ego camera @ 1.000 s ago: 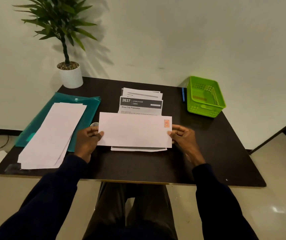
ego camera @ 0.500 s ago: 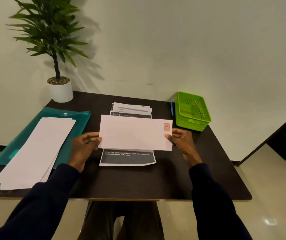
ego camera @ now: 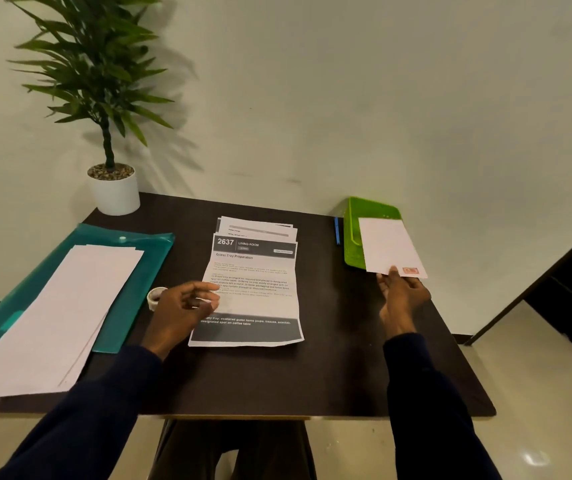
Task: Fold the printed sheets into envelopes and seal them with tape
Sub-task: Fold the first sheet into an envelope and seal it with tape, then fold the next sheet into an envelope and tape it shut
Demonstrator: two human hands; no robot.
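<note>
My right hand [ego camera: 400,297] pinches the near end of a white stamped envelope [ego camera: 386,245], which is held lengthwise over the green basket [ego camera: 353,237] at the table's right rear. My left hand [ego camera: 184,306] hovers with its fingers apart and nothing in it, over the left edge of the printed sheets [ego camera: 253,285] stacked in the table's middle. A small roll of tape [ego camera: 155,296] lies just left of that hand. A pile of blank white envelopes [ego camera: 59,313] rests on a teal folder [ego camera: 139,278] on the left.
The dark table [ego camera: 346,375] stands against a pale wall. A potted plant [ego camera: 111,188] occupies the far left corner. A blue pen [ego camera: 337,230] lies beside the basket's left wall. My legs show under the near table edge.
My left hand let go of the envelope and dropped toward the printed sheets. My right hand carried the envelope right and turned it lengthwise over the green basket, uncovering the sheets.
</note>
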